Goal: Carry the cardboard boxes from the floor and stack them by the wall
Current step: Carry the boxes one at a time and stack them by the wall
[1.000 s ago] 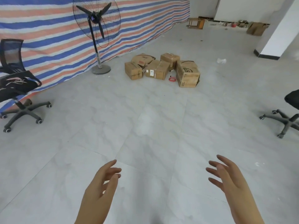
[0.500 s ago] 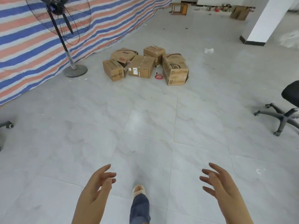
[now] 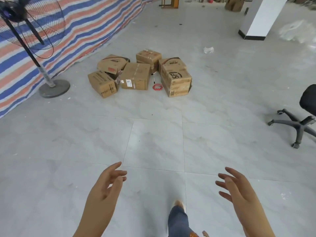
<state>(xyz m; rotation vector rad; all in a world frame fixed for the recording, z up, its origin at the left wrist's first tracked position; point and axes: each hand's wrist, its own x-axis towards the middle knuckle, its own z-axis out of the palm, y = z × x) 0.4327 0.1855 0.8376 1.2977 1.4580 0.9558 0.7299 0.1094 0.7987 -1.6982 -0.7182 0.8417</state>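
Several brown cardboard boxes lie in a loose cluster on the grey tiled floor ahead. The tallest box (image 3: 176, 77) is at the right, a flat wide box (image 3: 136, 76) in the middle, a tilted box (image 3: 102, 83) at the left front, another box (image 3: 112, 63) behind it and a small box (image 3: 148, 56) at the back. My left hand (image 3: 106, 187) and my right hand (image 3: 234, 189) hang in the air far short of the boxes, palms facing each other, fingers relaxed and spread, holding nothing.
A pedestal fan (image 3: 53, 87) stands left of the boxes, before a striped tarp wall (image 3: 82, 28). An office chair base (image 3: 297, 124) is at the right. A red wire coil (image 3: 158, 86) lies between boxes. A white pillar (image 3: 261, 17) rises at the back right. My leg (image 3: 178, 219) steps forward.
I have walked toward the boxes, which look larger and nearer. The left chair has left the view. Both hands stay raised and empty.
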